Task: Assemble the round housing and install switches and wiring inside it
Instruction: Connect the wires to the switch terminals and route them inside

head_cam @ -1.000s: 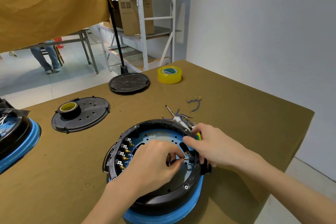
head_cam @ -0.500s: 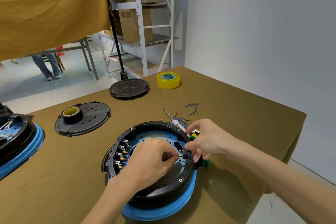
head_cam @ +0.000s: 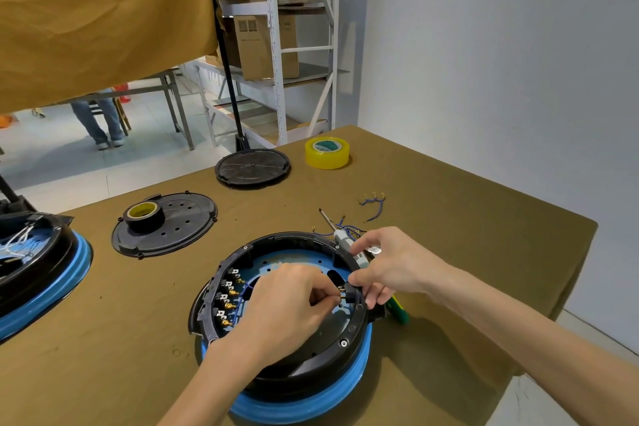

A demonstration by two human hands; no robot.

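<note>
The round black housing [head_cam: 238, 256] with a blue bottom ring lies open in front of me on the table. A row of switches [head_cam: 226, 301] with brass terminals lines its left inner wall. My left hand [head_cam: 287, 308] reaches inside and pinches a brass terminal at the right inner wall. My right hand [head_cam: 390, 266] grips a small black switch [head_cam: 351, 292] set in the housing's right rim. Loose blue wires [head_cam: 375, 206] lie on the table behind the housing.
A screwdriver [head_cam: 340, 235] and a green-handled tool [head_cam: 399, 311] lie beside the housing. Two black lids [head_cam: 193, 225] [head_cam: 252, 166], black tape [head_cam: 143, 216] and yellow tape [head_cam: 326, 152] sit farther back. A second housing [head_cam: 34, 270] stands left. The table edge runs right.
Both hands stay at the housing's right rim; my right hand has shifted its grip onto the small black switch. The camera view has tilted slightly.
</note>
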